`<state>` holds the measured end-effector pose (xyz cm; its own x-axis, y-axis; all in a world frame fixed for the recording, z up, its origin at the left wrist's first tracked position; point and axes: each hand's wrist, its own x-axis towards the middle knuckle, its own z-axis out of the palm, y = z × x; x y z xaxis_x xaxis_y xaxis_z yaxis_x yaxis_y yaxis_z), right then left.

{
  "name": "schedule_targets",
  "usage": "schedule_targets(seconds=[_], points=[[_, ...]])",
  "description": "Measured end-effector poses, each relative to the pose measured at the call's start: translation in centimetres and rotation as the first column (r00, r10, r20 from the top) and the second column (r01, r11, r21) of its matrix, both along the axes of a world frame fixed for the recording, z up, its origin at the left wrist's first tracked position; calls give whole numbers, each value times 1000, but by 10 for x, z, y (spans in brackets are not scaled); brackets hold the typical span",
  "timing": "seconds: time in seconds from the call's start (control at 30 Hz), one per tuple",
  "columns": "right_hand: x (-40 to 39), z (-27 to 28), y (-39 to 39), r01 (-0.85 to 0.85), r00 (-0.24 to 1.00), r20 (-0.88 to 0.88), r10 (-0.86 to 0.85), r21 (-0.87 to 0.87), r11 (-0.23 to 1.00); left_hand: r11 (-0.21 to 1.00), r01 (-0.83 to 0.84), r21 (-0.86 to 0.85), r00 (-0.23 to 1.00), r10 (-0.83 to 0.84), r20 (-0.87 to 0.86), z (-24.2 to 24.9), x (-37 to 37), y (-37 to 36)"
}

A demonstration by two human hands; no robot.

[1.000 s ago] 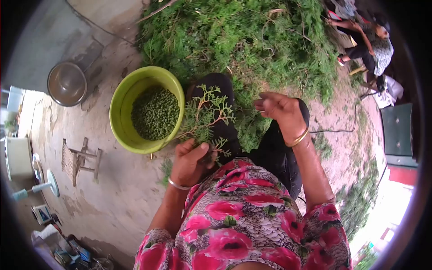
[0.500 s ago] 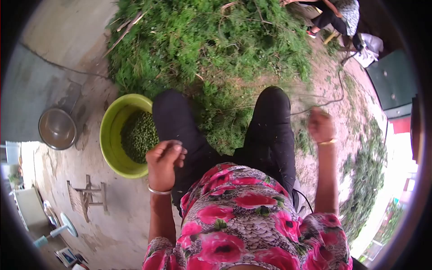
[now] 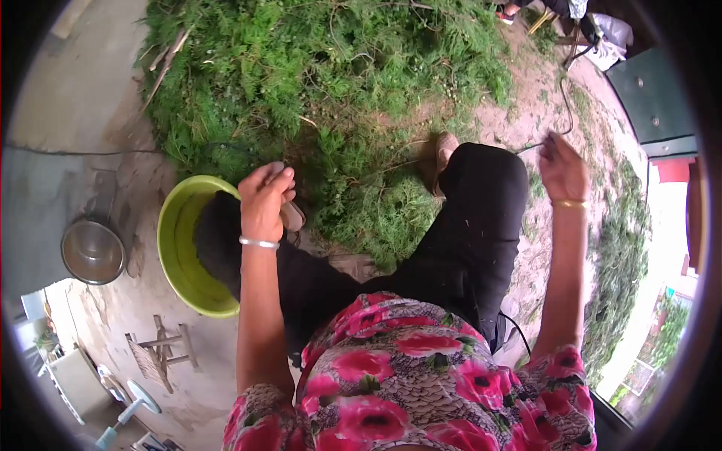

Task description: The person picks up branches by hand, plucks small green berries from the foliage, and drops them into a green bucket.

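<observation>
My left hand (image 3: 263, 199), with a silver bangle at the wrist, is raised above my left leg beside the yellow-green basin (image 3: 171, 255). Its fingers are curled in towards the thumb, and whatever they may hold is hidden. My right hand (image 3: 565, 171), wearing a gold-coloured bangle, hovers out past my right knee. Its fingers reach forward, loosely bent, with nothing visible in them. My left knee covers most of the basin's inside. A large heap of cut green branches (image 3: 301, 83) spreads in front of my feet.
At left lies a metal pan (image 3: 93, 251) near a small wooden stool (image 3: 158, 352). A dark cable (image 3: 565, 105) crosses the ground at right. Green clippings (image 3: 620, 263) litter the far right, below a dark green cabinet (image 3: 653, 98). Another person's foot (image 3: 505, 16) shows at the top.
Both hands have moved forward, away from my body. My knees have spread apart, and the left one now blocks the small green pieces seen in the basin before. The view has shifted slightly.
</observation>
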<state>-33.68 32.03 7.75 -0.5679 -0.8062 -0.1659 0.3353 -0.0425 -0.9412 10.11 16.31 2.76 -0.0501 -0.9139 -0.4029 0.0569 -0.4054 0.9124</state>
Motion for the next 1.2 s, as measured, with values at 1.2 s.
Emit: schedule_targets(seconds=[1.2], points=[[86, -58, -214, -275, 889, -287, 357, 289, 917, 623, 765, 163, 362, -626, 691, -370, -138, 43]])
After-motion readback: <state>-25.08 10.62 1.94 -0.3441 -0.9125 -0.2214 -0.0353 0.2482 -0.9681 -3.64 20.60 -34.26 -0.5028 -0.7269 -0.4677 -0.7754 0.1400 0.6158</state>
